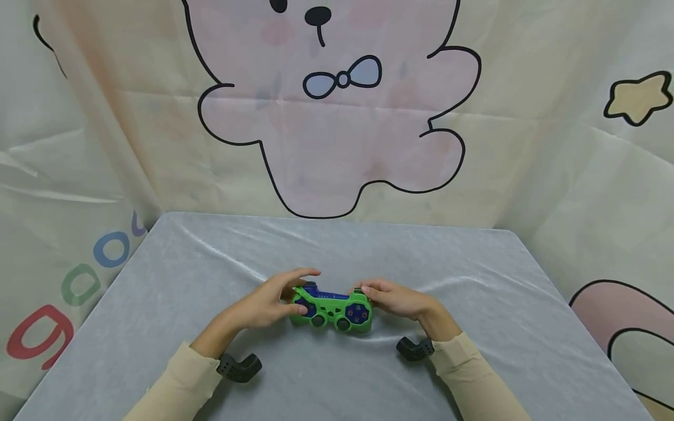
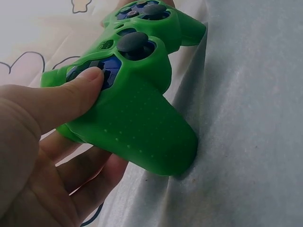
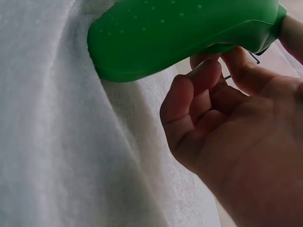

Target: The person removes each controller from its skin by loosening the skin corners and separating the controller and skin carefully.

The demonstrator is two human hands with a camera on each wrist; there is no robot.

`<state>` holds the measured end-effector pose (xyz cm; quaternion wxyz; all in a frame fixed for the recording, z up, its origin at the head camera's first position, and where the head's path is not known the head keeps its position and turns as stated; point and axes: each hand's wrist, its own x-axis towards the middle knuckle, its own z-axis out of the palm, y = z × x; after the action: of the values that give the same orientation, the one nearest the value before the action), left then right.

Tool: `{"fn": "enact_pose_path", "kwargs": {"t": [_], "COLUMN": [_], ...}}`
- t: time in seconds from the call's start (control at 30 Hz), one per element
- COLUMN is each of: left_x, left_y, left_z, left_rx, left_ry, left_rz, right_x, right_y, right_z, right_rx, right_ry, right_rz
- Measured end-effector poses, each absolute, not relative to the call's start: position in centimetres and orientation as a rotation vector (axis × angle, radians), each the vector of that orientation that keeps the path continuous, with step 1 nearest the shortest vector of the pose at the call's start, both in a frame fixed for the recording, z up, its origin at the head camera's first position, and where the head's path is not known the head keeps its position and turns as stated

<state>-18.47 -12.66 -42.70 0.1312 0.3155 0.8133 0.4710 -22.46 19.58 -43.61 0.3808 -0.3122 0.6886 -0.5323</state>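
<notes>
Both hands hold a green game controller (image 1: 330,305) with dark blue button areas and two black sticks, in the middle of the cloth. My left hand (image 1: 265,301) grips its left end, thumb over the direction pad and other fingers behind and below. In the left wrist view, the left handle of the controller (image 2: 137,113) meets the cloth. My right hand (image 1: 397,298) pinches the upper right corner by the shoulder buttons, thumb on the near side. The right wrist view shows the remaining fingers curled under the right handle of the controller (image 3: 175,38), its tip at the cloth.
A grey-blue plush cloth (image 1: 337,251) with soft creases covers the table. Behind it hangs a cream curtain (image 1: 505,134) printed with a cartoon bear, with more printed fabric at both sides. Black curved mounts (image 1: 239,368) sit at both wrists, by the beige sleeves.
</notes>
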Motion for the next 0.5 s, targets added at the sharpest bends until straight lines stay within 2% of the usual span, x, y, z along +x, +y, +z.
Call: {"fn": "enact_pose_path", "kwargs": {"t": [0.3, 0.5], "left_x": [-18.33, -18.28], "left_y": [-12.82, -12.73], "left_z": [-42.72, -42.29], "left_rx": [0.934, 0.9], "left_ry": [2.37, 2.349], "left_rz": [1.341, 1.322], "right_x": [-22.48, -22.36], "right_y": [19.25, 19.28], "right_z": [-43.92, -44.03], "right_rx": [-0.892, -0.853], "right_ry": [1.609, 1.512], "right_rz": [-1.416, -1.5]}}
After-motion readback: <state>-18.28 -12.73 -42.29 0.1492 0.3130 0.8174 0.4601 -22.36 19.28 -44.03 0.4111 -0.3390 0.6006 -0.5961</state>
